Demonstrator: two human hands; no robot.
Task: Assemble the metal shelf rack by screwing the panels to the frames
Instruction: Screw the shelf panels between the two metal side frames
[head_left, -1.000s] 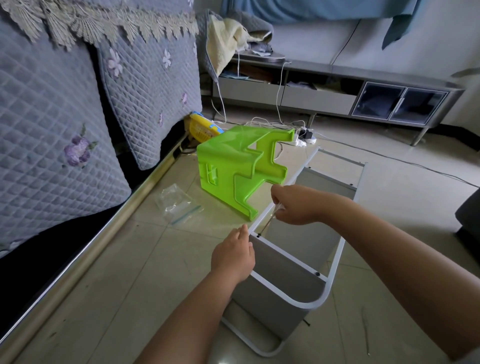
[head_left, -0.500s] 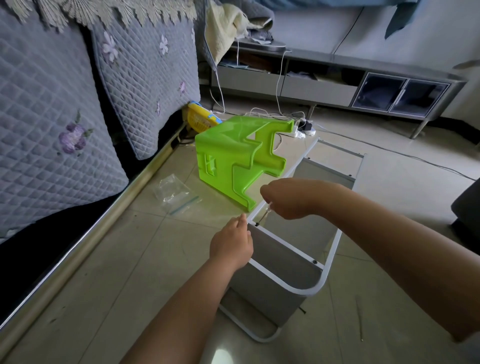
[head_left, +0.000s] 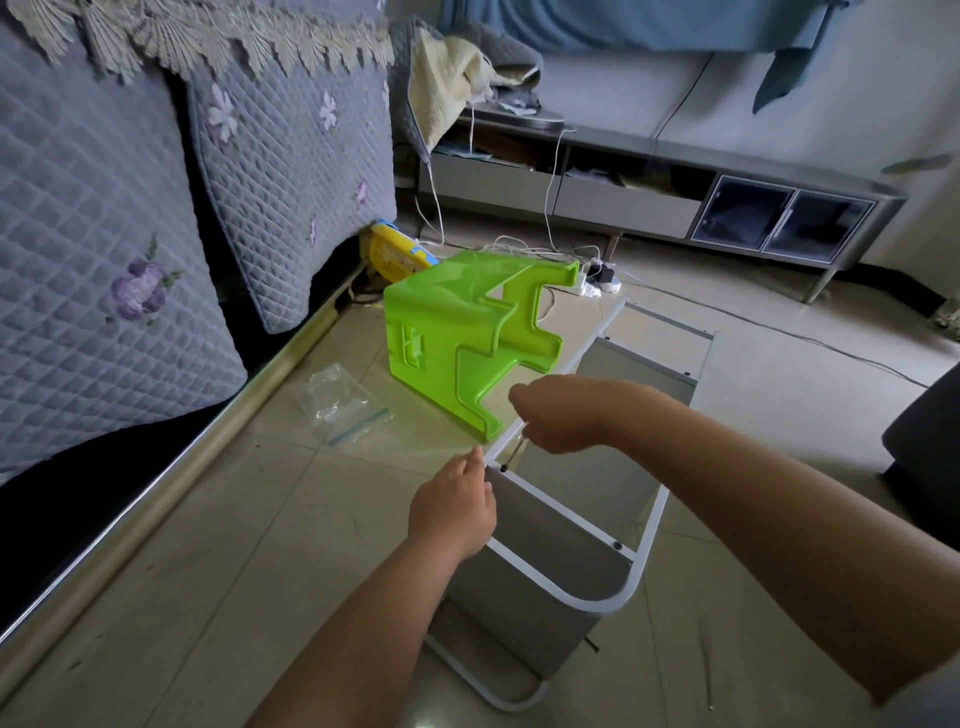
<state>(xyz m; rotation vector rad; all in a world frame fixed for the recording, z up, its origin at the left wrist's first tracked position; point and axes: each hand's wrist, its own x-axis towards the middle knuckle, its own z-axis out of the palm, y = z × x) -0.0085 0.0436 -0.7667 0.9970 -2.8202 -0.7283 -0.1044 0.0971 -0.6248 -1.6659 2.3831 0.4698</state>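
The metal shelf rack lies on its side on the tiled floor, its white tube frame (head_left: 641, 561) curving round grey panels (head_left: 540, 540). My right hand (head_left: 558, 415) grips a thin screwdriver (head_left: 515, 453) whose tip sits on a dark screw (head_left: 503, 468) at the frame's left corner. My left hand (head_left: 451, 506) rests against the outer side of the frame at that corner, with the fingers curled round the panel edge. Another screw (head_left: 617, 545) shows on the right end of the same panel.
A green plastic stool (head_left: 457, 338) lies tipped just beyond the rack. A clear plastic bag (head_left: 340, 402) lies on the tiles to the left. A quilted sofa (head_left: 130, 249) runs along the left; a low grey cabinet (head_left: 675, 192) and cables stand at the back.
The view has shifted slightly. My right hand has turned a little on the screwdriver at the same corner. My left hand stays at the frame.
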